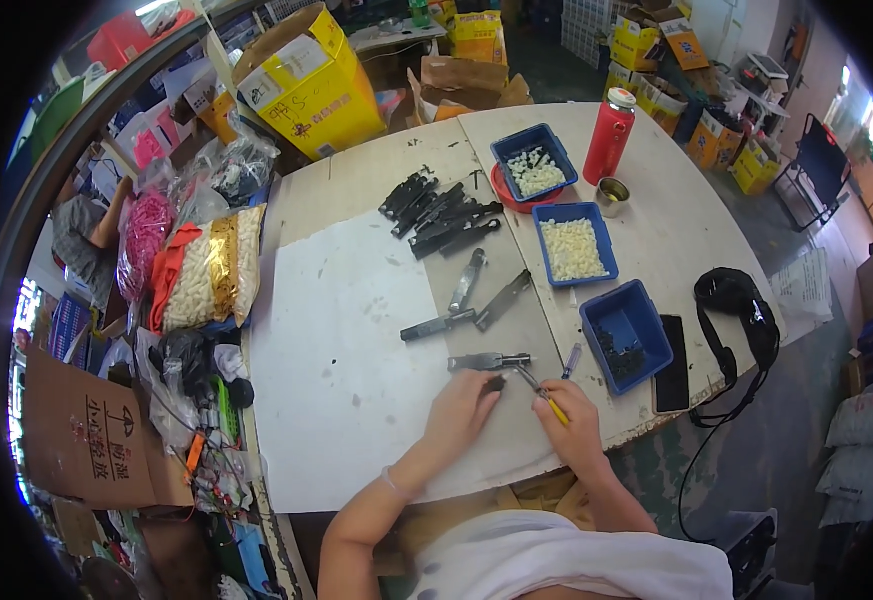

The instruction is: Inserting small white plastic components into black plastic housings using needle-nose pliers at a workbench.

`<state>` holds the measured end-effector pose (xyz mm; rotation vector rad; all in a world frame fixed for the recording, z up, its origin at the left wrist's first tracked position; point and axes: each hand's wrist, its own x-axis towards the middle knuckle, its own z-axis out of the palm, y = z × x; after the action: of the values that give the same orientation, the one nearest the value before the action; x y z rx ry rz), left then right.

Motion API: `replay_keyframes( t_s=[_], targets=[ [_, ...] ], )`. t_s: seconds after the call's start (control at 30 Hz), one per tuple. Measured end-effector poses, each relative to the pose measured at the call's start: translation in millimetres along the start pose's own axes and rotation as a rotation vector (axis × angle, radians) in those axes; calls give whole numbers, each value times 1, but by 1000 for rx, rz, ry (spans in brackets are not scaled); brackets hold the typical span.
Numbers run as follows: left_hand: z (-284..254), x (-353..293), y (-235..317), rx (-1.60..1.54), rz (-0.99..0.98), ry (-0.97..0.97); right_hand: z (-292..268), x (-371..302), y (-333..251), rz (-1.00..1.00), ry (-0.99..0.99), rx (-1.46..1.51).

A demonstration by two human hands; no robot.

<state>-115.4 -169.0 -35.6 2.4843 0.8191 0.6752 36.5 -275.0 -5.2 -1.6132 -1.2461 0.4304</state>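
My left hand [459, 408] rests on the table with its fingers closed on a small dark part [495, 384]. My right hand [574, 428] grips a slim metal tool with a yellow handle [557, 411], probably pliers. Its metal tip points toward the left fingertips. Just beyond the left hand lies a long dark part with a shiny metal end [489, 362]. A purple-handled screwdriver [572, 360] lies beyond my right hand. Farther off are a silvery-black part [467, 281] and two more long dark parts nearby. Behind them is a pile of black parts [441, 213].
Small pale pieces fill a blue bin [610, 240]; another blue bin [502, 150] sits on a red dish. A third bin [661, 318] holds small black pieces. A phone [671, 375], black strap [746, 300], red bottle [611, 137] and metal cup [612, 196] stand right. Stuffed bags [226, 270] line the left.
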Motion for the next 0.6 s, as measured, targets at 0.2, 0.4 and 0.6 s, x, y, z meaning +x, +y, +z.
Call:
replay_keyframes(
  t_s=[0.2,0.4,0.6],
  targets=[
    [-24,-2,13,-89,-102,209,12,2,2,-38,-122,-86],
    [-33,-2,13,0,-59,290,21,3,-13,-52,-140,-84],
    [-33,-19,12,-257,-139,279,29,-7,-3,-169,-154,-101]
  ],
)
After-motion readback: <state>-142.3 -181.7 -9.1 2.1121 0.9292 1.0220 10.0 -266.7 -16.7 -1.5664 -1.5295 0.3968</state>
